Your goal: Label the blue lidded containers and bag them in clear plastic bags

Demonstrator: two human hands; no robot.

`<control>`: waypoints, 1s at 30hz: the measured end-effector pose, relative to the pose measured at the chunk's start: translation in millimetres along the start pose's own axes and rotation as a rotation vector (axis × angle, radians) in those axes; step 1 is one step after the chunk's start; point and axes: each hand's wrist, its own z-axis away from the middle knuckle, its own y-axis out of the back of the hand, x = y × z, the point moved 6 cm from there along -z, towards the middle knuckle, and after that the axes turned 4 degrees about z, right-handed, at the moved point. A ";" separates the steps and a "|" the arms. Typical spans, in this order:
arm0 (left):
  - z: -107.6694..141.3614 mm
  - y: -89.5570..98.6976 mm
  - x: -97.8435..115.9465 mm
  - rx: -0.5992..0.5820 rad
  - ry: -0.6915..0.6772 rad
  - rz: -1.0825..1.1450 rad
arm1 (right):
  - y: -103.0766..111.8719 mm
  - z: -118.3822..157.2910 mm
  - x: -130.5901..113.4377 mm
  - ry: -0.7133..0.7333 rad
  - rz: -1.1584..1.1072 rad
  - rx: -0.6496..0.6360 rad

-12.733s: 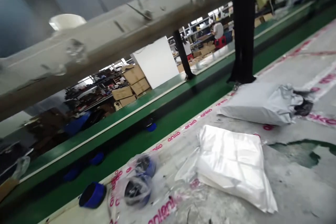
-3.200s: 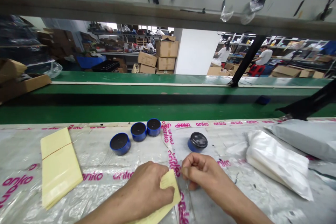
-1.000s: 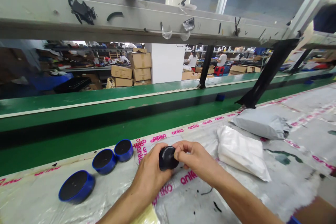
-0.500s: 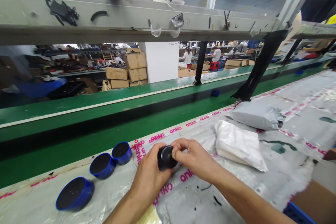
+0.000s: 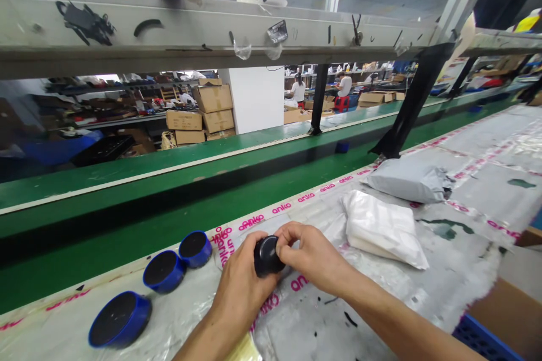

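Note:
A round, glossy black piece [image 5: 267, 256] is held above the plastic-covered table. My left hand [image 5: 244, 277] wraps round its left side and underside, thumb below. On its right edge, my right hand [image 5: 305, 252] pinches with thumb and forefinger; whether something small is between those fingertips is too small to tell. To the left, three blue round units with black tops stand in a slanting row: a near one [image 5: 119, 319], a middle one [image 5: 164, 271] and a far one [image 5: 195, 249].
White folded plastic bags [image 5: 385, 229] lie right of my hands, a grey package [image 5: 407, 180] behind them. A green conveyor [image 5: 237, 194] runs beyond the table. Overhead is a metal shelf [image 5: 169, 39]. A black-wrapped post [image 5: 412, 104] stands at the right. Two people sit far back.
The whole view has shifted slightly. Both hands keep nearly the same hold on the black piece, which is turned very slightly.

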 end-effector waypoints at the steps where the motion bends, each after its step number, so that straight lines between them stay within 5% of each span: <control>1: 0.1 -0.2 -1.0 0.003 0.003 -0.006 | 0.3 0.6 -0.5 -0.005 0.010 0.003; 8: -0.6 -1.2 -1.7 -0.001 0.006 0.004 | 4.5 3.8 -8.1 -0.032 0.019 -0.017; 14: -0.2 2.5 6.4 0.000 0.024 0.033 | 3.4 3.2 8.4 -0.117 -0.157 0.022; 24: 10.6 -1.7 15.1 0.025 -0.005 0.137 | -8.8 11.5 26.3 -0.225 -0.297 -0.121; 26: 13.2 3.2 16.6 0.023 0.004 0.103 | -9.0 11.3 32.2 -0.254 -0.202 -0.107; 30: 28.0 30.9 25.4 -0.004 0.045 0.014 | -7.0 0.4 23.1 -0.080 -0.055 -0.072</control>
